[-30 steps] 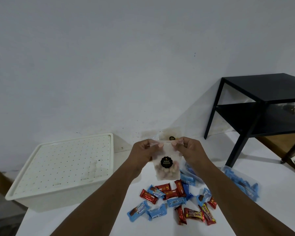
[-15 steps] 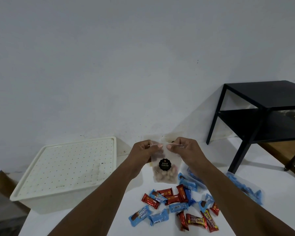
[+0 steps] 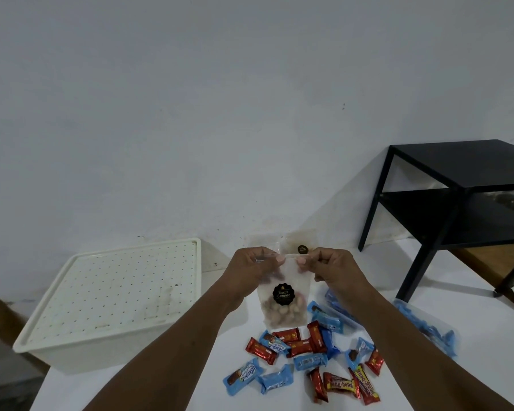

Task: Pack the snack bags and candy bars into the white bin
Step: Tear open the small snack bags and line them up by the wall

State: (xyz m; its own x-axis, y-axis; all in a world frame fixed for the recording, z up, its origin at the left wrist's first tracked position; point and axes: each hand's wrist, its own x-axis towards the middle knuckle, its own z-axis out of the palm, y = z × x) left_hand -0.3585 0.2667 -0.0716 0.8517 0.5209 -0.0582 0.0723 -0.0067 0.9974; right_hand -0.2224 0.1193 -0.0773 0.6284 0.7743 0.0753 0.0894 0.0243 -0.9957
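I hold a frosted snack bag (image 3: 282,304) with a black round label upright above the table. My left hand (image 3: 254,266) pinches its top left corner and my right hand (image 3: 330,266) pinches its top right corner. Biscuits fill the bag's lower part. A second snack bag (image 3: 301,246) stands behind it against the wall, mostly hidden. Several red and blue candy bars (image 3: 306,357) lie scattered on the white table (image 3: 190,378) below my hands. The white bin (image 3: 116,295) sits at the left with its dotted lid on.
A black side table (image 3: 463,200) with a lower shelf stands on the white table at the right. A clear bag of blue candies (image 3: 428,330) lies by its leg. The grey wall is close behind. The table's left edge is near the bin.
The view has shifted slightly. My hands have spread a little apart along the bag's top edge, with the bag still held upright in the same place.
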